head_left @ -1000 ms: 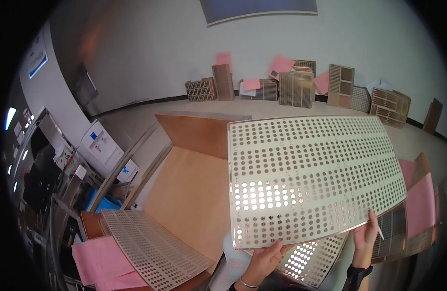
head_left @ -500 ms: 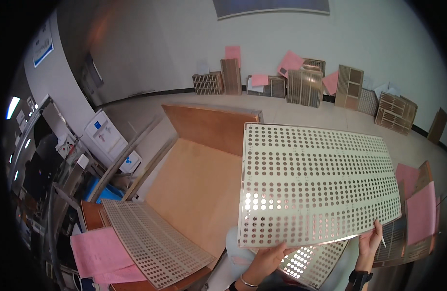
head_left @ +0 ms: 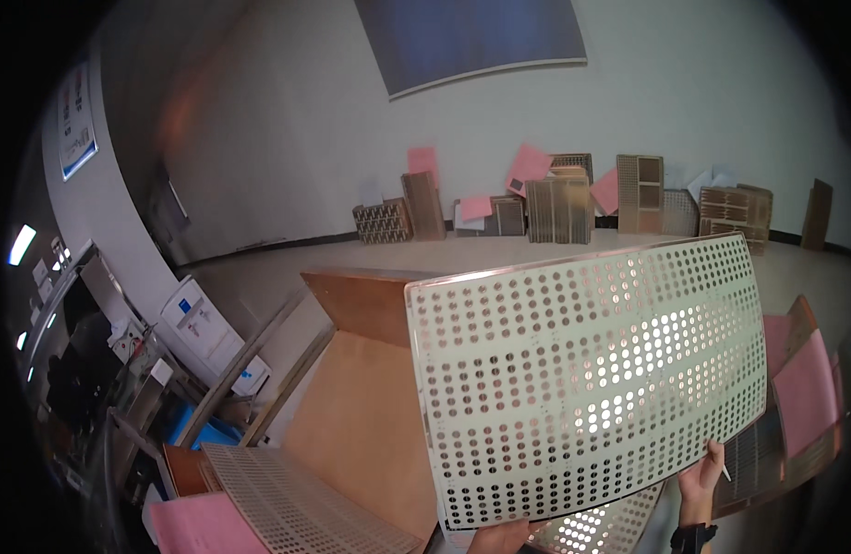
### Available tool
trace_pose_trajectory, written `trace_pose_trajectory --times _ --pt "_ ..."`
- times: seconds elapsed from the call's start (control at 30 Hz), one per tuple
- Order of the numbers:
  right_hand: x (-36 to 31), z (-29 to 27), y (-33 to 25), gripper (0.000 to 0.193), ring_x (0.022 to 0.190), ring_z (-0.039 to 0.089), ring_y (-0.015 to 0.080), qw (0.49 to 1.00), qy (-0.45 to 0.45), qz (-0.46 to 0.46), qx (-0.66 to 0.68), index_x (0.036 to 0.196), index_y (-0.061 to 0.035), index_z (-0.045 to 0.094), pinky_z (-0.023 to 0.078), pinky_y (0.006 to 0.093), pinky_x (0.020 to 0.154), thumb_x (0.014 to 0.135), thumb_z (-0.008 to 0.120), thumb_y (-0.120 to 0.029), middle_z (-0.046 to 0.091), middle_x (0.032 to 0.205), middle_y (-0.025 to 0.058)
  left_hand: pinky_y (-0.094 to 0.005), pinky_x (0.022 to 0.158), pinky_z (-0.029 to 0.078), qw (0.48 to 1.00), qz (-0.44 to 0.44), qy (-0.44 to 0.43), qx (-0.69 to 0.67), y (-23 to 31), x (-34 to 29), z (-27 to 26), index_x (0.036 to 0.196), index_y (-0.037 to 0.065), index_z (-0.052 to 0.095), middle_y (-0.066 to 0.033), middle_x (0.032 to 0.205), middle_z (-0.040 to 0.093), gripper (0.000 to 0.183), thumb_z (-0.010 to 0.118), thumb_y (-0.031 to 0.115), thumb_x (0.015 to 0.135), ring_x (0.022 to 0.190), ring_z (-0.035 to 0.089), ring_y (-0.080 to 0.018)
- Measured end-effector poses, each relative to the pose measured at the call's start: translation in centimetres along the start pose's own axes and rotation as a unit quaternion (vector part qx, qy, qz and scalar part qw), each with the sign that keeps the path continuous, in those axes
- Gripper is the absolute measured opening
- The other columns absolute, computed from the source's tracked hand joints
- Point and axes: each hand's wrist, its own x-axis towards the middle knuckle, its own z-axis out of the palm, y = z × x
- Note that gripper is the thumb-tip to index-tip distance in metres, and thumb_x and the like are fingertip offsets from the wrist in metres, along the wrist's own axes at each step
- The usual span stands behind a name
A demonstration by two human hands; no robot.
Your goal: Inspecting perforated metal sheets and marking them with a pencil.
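I hold a large pale perforated panel (head_left: 587, 379) tilted up in front of me, light shining through its round holes. My left hand (head_left: 499, 537) grips its lower edge near the left corner. My right hand (head_left: 702, 478) holds the lower right edge and also has a thin white pen between its fingers. Beneath the panel, a second perforated sheet (head_left: 591, 528) shows partly. A brown board (head_left: 370, 406) lies behind and to the left.
Another perforated sheet (head_left: 296, 508) lies at lower left beside pink paper (head_left: 199, 526). Pink sheets (head_left: 804, 388) sit at the right. Stacks of brown panels (head_left: 559, 208) with pink papers lean against the far wall. A white machine (head_left: 208, 332) stands at left.
The panel has been raised and tilted more upright, and the view has lifted toward the wall. Both hands kept their hold on its lower edge.
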Motion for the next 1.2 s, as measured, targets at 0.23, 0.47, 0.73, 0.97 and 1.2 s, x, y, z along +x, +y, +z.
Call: trace_pose_trajectory --times 0.23,0.47,0.73,0.97,1.2 --pt "-0.7 1.9 0.6 0.064 0.116 0.053 0.0322 0.997 -0.076 0.019 -0.022 0.135 -0.0013 0.038 0.046 0.0487 0.098 0.074 0.053 -0.011 0.052 0.13 0.0151 -0.048 0.101 0.039 0.998 0.005 -0.043 -0.044 1.5 -0.8 -1.1 0.129 -0.003 0.045 -0.0147 0.131 0.05 0.042 0.052 0.0 0.087 0.121 0.046 -0.0314" --pt "-1.6 2.6 1.5 0.068 0.118 0.052 0.0332 0.993 -0.105 0.048 0.0 0.135 0.0 0.038 0.042 0.0485 0.101 0.07 0.057 -0.006 0.052 0.129 0.0158 -0.0489 0.107 0.033 0.984 0.02 -0.074 -0.16 2.4 -0.9 -1.3 0.135 -0.001 0.039 -0.0134 0.136 0.046 0.049 0.051 0.001 0.088 0.126 0.04 -0.0312" --pt "-2.3 3.3 6.2 0.063 0.117 0.053 0.0316 0.986 -0.089 0.138 0.002 0.135 -0.0016 0.037 0.041 0.0499 0.1 0.077 0.06 -0.007 0.052 0.129 0.0151 -0.0427 0.108 0.031 0.984 0.04 -0.148 -0.096 0.5 0.9 -0.8 0.136 0.004 0.041 -0.011 0.139 0.044 0.042 0.048 0.006 0.094 0.128 0.039 -0.0274" --pt "-1.8 4.8 2.5 0.06 0.121 0.05 0.0302 0.996 -0.056 0.048 -0.045 0.136 0.0 0.035 0.04 0.0475 0.102 0.083 0.059 -0.011 0.05 0.131 0.0154 -0.043 0.11 0.029 0.993 0.055 -0.081 -0.07 4.8 -1.2 -1.2 0.136 0.002 0.038 -0.0123 0.14 0.043 0.048 0.052 0.005 0.091 0.13 0.037 -0.0288" --pt "-1.6 6.0 -1.2 0.061 0.121 0.049 0.0267 0.975 -0.116 -0.053 -0.183 0.136 0.0079 0.034 0.04 0.037 0.103 0.083 0.055 -0.014 0.048 0.134 0.0187 -0.0448 0.11 0.029 0.909 0.119 0.4 -0.012 6.0 -2.0 4.5 0.134 -0.003 0.039 -0.0159 0.137 0.044 0.048 0.052 0.002 0.089 0.127 0.04 -0.0298"
